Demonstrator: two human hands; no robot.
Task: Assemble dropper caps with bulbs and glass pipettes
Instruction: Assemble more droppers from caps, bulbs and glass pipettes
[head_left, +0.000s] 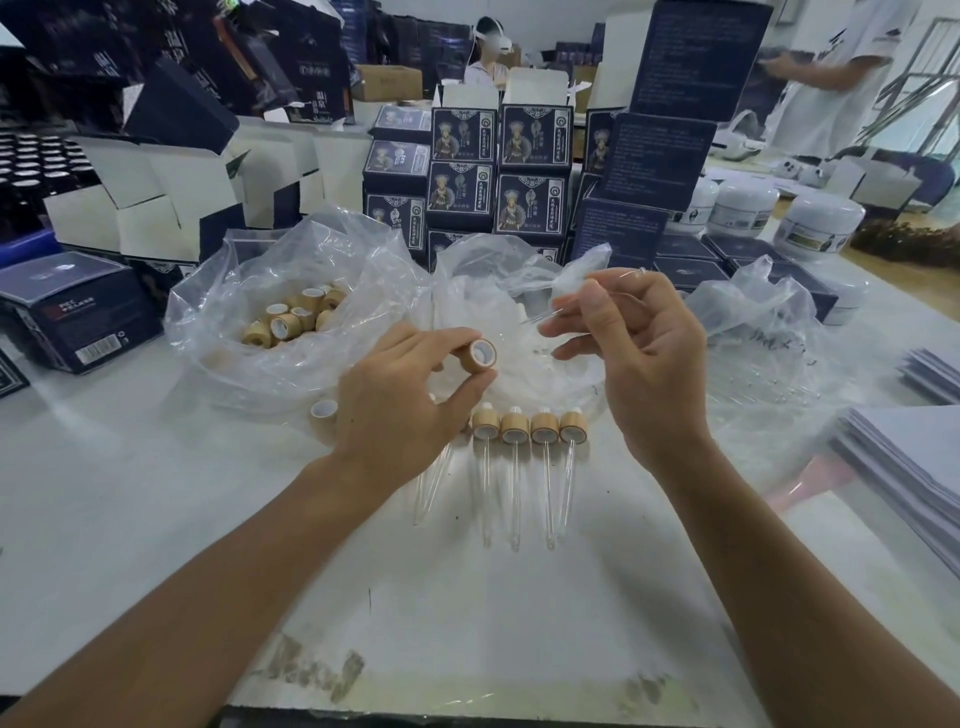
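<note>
White surface (156, 493) carries finished droppers (529, 431); left hand (400, 410) pinches bamboo cap (479, 356), opening turned toward right hand (639, 353), which pinches glass pipette (550, 313) for insertion.

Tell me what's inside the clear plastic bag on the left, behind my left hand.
The plastic bag holds loose bamboo caps with white liners, piled together. Creased plastic hides any caps lying deeper.

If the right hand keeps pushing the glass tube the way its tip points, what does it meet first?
Most likely the cap held in the left hand. The glass tube in the right hand points left and slightly down toward the cap's open end; depth is uncertain, so it may pass beside it.
</note>
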